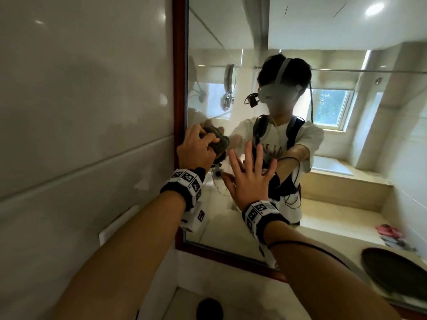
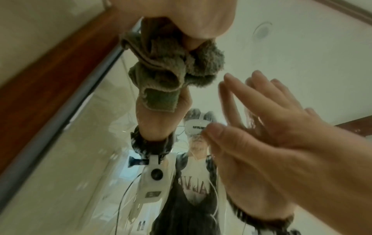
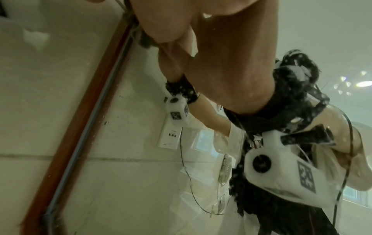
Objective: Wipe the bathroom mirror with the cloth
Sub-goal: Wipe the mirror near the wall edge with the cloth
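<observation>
The wood-framed bathroom mirror [image 1: 231,42] fills the wall ahead. My left hand [image 1: 198,146] grips a bunched grey-green cloth [image 1: 220,140] and holds it against the glass close to the left frame [image 1: 180,88], at about mid height. In the left wrist view the cloth [image 2: 167,63] bulges out below my left hand [image 2: 193,17], touching the glass [image 2: 302,63]. My right hand [image 1: 249,174] lies flat on the mirror just right of the cloth, fingers straight and spread, holding nothing; it shows the same way in the left wrist view [image 2: 271,135]. The right wrist view shows only my right hand's heel [image 3: 171,19] on the glass.
A glossy tiled wall [image 1: 80,112] runs left of the frame, with a white socket plate [image 1: 117,225] low on it. Below the mirror lies a pale counter with a basin and dark drain [image 1: 209,309]. A dark round tray [image 1: 397,273] sits at the right.
</observation>
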Action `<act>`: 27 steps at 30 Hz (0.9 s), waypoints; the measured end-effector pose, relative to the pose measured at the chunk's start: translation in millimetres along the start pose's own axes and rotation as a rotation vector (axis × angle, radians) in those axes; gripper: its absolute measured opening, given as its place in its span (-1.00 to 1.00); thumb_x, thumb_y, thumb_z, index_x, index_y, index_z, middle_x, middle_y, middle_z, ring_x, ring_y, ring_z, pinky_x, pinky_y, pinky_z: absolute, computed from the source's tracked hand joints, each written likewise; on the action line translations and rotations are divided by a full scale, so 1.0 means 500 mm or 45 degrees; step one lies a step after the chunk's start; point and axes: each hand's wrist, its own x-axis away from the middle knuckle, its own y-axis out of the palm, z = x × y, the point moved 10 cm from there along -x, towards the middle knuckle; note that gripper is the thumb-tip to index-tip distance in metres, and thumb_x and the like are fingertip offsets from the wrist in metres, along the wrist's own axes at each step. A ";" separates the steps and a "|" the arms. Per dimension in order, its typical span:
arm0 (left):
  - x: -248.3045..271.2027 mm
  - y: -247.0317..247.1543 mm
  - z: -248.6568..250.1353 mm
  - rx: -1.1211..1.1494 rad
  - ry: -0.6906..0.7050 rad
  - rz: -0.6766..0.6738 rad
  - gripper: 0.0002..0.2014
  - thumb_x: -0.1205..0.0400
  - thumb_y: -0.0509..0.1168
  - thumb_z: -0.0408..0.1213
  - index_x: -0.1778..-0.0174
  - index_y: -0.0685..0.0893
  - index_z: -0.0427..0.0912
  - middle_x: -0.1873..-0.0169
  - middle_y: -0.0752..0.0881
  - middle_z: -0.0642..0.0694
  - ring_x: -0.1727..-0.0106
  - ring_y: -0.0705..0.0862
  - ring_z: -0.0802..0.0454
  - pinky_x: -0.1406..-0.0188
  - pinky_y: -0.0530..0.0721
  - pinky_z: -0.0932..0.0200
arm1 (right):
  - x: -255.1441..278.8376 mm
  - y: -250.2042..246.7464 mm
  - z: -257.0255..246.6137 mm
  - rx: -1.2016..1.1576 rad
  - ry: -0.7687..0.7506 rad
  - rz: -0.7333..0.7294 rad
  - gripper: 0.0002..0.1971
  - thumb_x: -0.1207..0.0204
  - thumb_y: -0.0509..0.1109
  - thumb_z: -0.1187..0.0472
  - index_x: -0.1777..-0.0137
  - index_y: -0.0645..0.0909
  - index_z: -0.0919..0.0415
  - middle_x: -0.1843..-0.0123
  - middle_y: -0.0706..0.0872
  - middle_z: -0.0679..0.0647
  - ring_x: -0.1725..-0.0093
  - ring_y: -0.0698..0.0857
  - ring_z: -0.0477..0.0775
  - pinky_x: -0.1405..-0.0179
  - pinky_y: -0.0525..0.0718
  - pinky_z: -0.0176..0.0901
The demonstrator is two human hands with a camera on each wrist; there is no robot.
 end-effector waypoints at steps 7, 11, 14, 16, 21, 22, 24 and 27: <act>0.104 0.017 -0.068 -0.064 -0.185 -0.167 -0.79 -0.52 0.24 -0.21 0.34 0.74 -0.13 0.22 0.61 -0.15 0.12 0.62 -0.19 0.55 0.39 0.17 | 0.001 0.005 -0.003 0.038 0.008 -0.016 -0.29 -0.62 0.09 -0.35 -0.71 0.09 -0.10 -0.74 0.02 0.23 -0.70 -0.04 0.37 -0.49 -0.13 0.62; 0.056 0.018 -0.077 -0.088 -0.361 -0.349 -0.82 -0.53 0.28 -0.41 0.12 0.77 -0.11 -0.01 0.57 -0.16 -0.09 0.54 -0.13 0.31 0.34 0.12 | 0.000 0.005 -0.004 0.015 0.012 -0.054 -0.28 -0.63 0.04 -0.36 -0.72 0.00 -0.11 -0.75 -0.02 0.22 -0.70 -0.07 0.37 -0.49 -0.12 0.64; -0.023 -0.010 -0.068 -0.066 -0.363 -0.233 -0.74 -0.52 0.23 -0.46 0.10 0.78 -0.08 -0.01 0.57 -0.16 -0.11 0.54 -0.15 0.23 0.51 0.08 | 0.000 0.003 -0.002 0.007 0.017 -0.050 -0.27 -0.62 0.10 -0.35 -0.71 0.02 -0.11 -0.74 -0.01 0.23 -0.70 -0.06 0.37 -0.49 -0.09 0.64; -0.060 -0.017 -0.062 -0.066 -0.365 -0.192 -0.75 -0.54 0.23 -0.45 0.09 0.77 -0.08 -0.04 0.57 -0.15 -0.13 0.53 -0.13 0.16 0.55 0.09 | 0.000 0.003 -0.004 0.015 0.000 -0.035 -0.27 -0.61 0.12 -0.34 -0.71 0.04 -0.10 -0.74 0.02 0.24 -0.69 -0.04 0.38 -0.49 -0.07 0.64; -0.039 -0.010 -0.072 -0.032 -0.338 -0.094 -0.85 -0.52 0.32 -0.42 0.18 0.76 -0.09 0.03 0.59 -0.17 -0.05 0.58 -0.17 0.29 0.58 0.04 | 0.002 0.005 -0.006 0.020 -0.015 0.013 -0.28 -0.62 0.10 -0.35 -0.71 0.05 -0.10 -0.73 0.05 0.25 -0.69 0.00 0.40 -0.47 -0.08 0.65; -0.022 -0.008 -0.077 -0.020 -0.337 -0.067 -0.85 -0.50 0.34 -0.42 0.22 0.76 -0.09 0.07 0.59 -0.16 -0.01 0.59 -0.18 0.34 0.55 0.06 | 0.005 0.006 -0.006 0.025 -0.018 0.028 -0.28 -0.62 0.10 -0.35 -0.70 0.05 -0.10 -0.73 0.06 0.26 -0.69 0.01 0.40 -0.47 -0.07 0.65; 0.012 -0.007 -0.087 -0.007 -0.338 -0.021 -0.86 -0.47 0.36 -0.42 0.29 0.75 -0.08 0.12 0.60 -0.14 0.05 0.61 -0.18 0.40 0.50 0.08 | 0.003 0.002 -0.008 0.030 -0.029 0.055 -0.28 -0.62 0.10 -0.34 -0.70 0.04 -0.10 -0.73 0.07 0.26 -0.69 0.03 0.41 -0.47 -0.06 0.66; 0.070 0.003 -0.098 -0.010 -0.300 -0.014 -0.88 -0.47 0.37 -0.37 0.34 0.73 -0.09 0.18 0.60 -0.14 0.08 0.61 -0.19 0.48 0.46 0.11 | 0.005 0.001 -0.009 0.028 -0.039 0.070 -0.29 -0.63 0.09 -0.33 -0.70 0.06 -0.10 -0.72 0.09 0.27 -0.68 0.06 0.42 -0.47 -0.05 0.67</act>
